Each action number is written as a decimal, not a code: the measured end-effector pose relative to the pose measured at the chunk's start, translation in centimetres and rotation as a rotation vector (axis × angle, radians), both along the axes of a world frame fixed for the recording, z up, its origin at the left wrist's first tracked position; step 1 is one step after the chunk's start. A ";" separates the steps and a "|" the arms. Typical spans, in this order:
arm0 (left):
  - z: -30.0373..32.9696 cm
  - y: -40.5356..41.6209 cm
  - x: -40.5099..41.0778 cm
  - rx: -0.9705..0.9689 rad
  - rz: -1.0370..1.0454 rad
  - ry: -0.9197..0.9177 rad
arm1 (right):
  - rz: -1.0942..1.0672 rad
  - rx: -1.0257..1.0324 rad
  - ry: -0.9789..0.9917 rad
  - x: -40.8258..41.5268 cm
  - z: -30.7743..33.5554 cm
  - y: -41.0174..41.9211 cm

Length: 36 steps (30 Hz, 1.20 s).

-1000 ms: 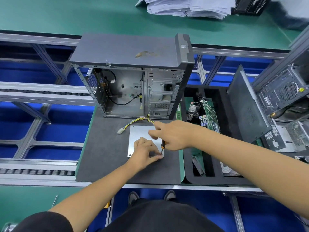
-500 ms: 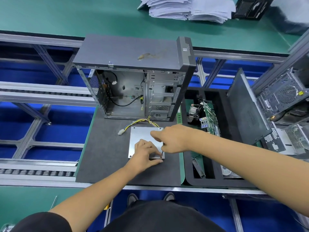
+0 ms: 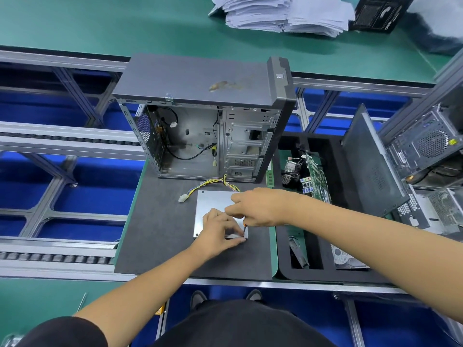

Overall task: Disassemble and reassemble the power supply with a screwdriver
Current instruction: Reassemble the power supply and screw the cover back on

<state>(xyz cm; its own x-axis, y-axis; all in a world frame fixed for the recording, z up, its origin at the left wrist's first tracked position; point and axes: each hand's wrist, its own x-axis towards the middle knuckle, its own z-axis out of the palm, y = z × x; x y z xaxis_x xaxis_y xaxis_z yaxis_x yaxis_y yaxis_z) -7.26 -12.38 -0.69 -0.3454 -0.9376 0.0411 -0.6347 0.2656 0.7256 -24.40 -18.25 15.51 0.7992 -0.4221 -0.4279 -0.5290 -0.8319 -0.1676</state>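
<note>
On the dark mat (image 3: 155, 221) of the worktop, in front of the opened computer case (image 3: 200, 116), the power supply (image 3: 210, 204) lies flat with its bare metal face up. Its yellow and black cable bundle (image 3: 200, 187) trails off to the left and ends in a white connector (image 3: 183, 197) lying loose on the mat.

The left hand (image 3: 218, 231) rests on the near right part of the metal face. Its fingers (image 3: 238, 241) are curled and pinched together at the near right corner, right at the tool's tip. Whether they hold a screw there I cannot tell; it is too small to see.

The right hand (image 3: 260, 209) comes in from the right, clenched round the handle of a screwdriver (image 3: 244, 227), whose thin shaft points down and toward the person, onto that same corner.

To my eye the box is a stiff sheet-metal shell, fairly heavy for its bulk, with smooth faces that could slide on the mat under a turning tool. Pressing down on the flat top, as the left hand does, looks the sensible way to steady it. To lift it, I would take it by the two side walls, never by the soft cables. The screws are tiny and easily lost.

Further right, a black foam tray (image 3: 295, 269) holds a circuit board (image 3: 315, 176).
</note>
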 end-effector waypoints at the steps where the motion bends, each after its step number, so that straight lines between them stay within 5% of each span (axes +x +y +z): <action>1: -0.1 0.0 0.0 0.000 0.005 0.002 | 0.001 -0.028 0.016 0.0 -0.1 -0.1; 7: -0.3 0.0 -0.1 -0.013 0.008 0.018 | -0.040 -0.103 0.068 -0.1 -0.5 0.7; 15: -0.2 -0.1 -0.1 -0.015 -0.011 -0.029 | 0.182 -0.161 0.119 0.4 1.1 0.0; 25: -0.6 0.1 -0.1 -0.061 0.022 0.042 | 0.103 -0.294 0.162 1.2 1.1 1.3; 30: -0.5 -0.1 -0.2 -0.069 0.018 0.032 | 0.313 -0.324 0.119 1.2 2.6 0.1; 36: -0.8 -0.1 -0.3 -0.058 0.031 0.002 | 0.192 -0.390 0.158 1.0 1.5 0.5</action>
<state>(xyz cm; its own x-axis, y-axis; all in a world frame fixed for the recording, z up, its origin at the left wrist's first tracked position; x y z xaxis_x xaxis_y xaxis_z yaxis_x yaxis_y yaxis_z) -7.53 -12.43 -1.53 -0.3165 -0.9437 0.0962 -0.6418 0.2877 0.7109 -23.37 -17.73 17.00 0.8163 -0.4267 -0.3893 -0.3533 -0.9021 0.2478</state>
